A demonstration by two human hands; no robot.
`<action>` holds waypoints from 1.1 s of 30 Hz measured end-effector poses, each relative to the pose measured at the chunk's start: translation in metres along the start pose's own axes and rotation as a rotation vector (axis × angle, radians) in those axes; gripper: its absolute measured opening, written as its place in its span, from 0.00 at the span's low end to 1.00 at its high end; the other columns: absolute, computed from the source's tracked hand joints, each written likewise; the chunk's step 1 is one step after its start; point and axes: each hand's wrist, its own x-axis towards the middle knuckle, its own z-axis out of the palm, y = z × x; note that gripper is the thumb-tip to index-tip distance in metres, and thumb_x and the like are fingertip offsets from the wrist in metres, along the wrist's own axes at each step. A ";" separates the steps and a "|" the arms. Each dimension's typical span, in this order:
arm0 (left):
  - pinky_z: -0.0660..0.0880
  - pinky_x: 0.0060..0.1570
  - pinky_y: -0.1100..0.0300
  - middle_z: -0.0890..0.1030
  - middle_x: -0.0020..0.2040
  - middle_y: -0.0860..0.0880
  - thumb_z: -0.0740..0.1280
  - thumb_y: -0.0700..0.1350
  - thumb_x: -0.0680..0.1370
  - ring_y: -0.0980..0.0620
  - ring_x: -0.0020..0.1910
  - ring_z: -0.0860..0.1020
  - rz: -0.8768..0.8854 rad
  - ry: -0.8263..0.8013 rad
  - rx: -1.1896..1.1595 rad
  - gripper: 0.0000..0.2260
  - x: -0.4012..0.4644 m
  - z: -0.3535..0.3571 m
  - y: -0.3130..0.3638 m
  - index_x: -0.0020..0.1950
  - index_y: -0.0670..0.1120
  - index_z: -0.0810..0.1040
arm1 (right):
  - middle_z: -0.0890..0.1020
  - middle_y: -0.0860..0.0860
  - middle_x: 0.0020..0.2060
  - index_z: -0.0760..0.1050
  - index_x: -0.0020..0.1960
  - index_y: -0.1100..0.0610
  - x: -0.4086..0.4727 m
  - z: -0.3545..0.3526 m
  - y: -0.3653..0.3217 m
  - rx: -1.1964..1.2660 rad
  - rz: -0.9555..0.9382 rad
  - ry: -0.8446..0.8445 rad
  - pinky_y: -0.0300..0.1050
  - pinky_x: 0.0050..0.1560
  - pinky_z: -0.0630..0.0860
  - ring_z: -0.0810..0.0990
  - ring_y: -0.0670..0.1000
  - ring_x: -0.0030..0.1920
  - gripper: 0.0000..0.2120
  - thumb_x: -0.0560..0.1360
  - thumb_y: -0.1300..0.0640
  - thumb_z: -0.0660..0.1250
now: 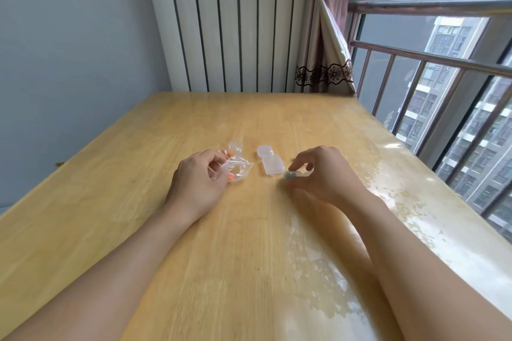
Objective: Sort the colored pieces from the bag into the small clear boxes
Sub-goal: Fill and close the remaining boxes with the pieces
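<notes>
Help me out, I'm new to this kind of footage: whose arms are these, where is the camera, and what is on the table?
There is no machine here. A person wears a camera on their head, so this one picture looks forward and down at their own bare arms over a wooden table. The left hand grips a clear bag with orange pieces inside. The right hand pinches a small box holding something greenish. Between the hands lie two more clear boxes, still on the table. A window with railings is on the right.
</notes>
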 end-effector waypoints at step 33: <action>0.75 0.39 0.58 0.75 0.39 0.55 0.72 0.34 0.68 0.57 0.34 0.73 0.037 0.164 0.021 0.13 0.012 0.002 -0.010 0.46 0.51 0.82 | 0.73 0.49 0.72 0.65 0.77 0.50 -0.005 0.034 -0.027 -0.169 -0.133 0.000 0.53 0.79 0.57 0.68 0.53 0.74 0.30 0.78 0.45 0.67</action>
